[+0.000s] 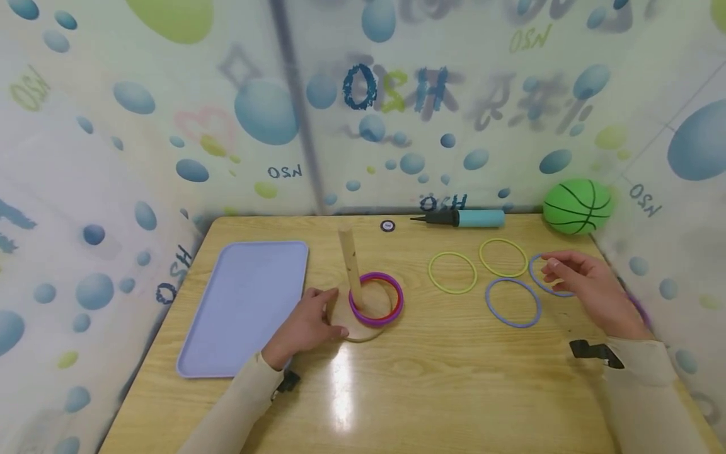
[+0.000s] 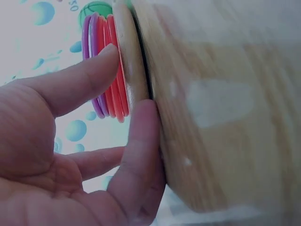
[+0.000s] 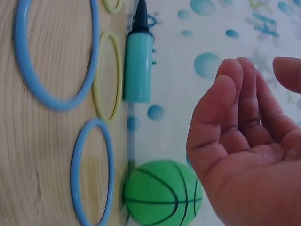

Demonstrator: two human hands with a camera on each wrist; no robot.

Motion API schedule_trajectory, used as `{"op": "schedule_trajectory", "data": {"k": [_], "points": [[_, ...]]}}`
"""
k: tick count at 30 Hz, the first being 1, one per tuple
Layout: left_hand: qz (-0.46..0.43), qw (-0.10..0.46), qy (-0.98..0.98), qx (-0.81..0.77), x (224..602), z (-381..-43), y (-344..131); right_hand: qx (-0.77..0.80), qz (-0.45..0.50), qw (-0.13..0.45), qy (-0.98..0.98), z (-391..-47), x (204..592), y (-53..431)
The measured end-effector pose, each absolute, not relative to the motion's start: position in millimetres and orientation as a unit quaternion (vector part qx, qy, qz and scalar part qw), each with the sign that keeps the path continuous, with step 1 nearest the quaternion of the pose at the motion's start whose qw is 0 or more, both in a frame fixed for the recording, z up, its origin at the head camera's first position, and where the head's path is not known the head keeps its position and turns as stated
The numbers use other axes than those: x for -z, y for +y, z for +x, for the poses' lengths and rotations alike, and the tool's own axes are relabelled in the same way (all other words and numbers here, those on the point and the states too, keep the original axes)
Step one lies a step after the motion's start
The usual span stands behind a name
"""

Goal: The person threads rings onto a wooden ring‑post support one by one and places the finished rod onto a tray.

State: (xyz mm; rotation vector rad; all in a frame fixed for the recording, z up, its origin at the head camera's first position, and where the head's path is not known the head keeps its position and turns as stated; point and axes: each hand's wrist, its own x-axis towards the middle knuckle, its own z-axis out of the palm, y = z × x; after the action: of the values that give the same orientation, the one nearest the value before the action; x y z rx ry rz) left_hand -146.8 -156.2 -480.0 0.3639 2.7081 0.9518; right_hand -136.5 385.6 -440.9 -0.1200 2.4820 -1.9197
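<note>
My left hand [image 1: 306, 321] grips the left rim of a round wooden base [image 1: 343, 325], thumb and fingers spread along its edge. An upright wooden peg [image 1: 351, 271] stands on it. Around the peg lie stacked rings, a purple ring [image 1: 401, 302] uppermost and red rings [image 2: 109, 94] beneath, as the left wrist view shows. On the right, my right hand [image 1: 595, 290] hovers over a blue ring [image 1: 530, 271], partly covering it in the head view. Its fingers are loosely bent and hold nothing. Another blue ring [image 1: 517, 325] lies beside it on the table.
Two yellow rings [image 1: 455, 292] lie right of the base. A pale blue tray [image 1: 187, 366] is at the left. Along the back are a small round disc [image 1: 388, 226], a teal hand pump [image 1: 481, 218] and a green ball [image 1: 577, 207]. Patterned walls enclose the table.
</note>
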Motion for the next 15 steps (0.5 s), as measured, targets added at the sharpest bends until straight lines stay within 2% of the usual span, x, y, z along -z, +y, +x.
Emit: {"op": "schedule_trajectory", "data": {"k": [5,11,15], "points": [[0.106,0.125,0.924,-0.344,480,-147,-156,0.597,-0.007,-0.014,0.802,-137,442,412],[0.106,0.124,0.921,-0.353,482,-147,-158,0.691,-0.003,-0.007,0.723,-138,452,449],[0.11,0.124,0.921,-0.352,484,-147,-159,0.643,0.021,-0.025,0.765,-140,459,471]]}}
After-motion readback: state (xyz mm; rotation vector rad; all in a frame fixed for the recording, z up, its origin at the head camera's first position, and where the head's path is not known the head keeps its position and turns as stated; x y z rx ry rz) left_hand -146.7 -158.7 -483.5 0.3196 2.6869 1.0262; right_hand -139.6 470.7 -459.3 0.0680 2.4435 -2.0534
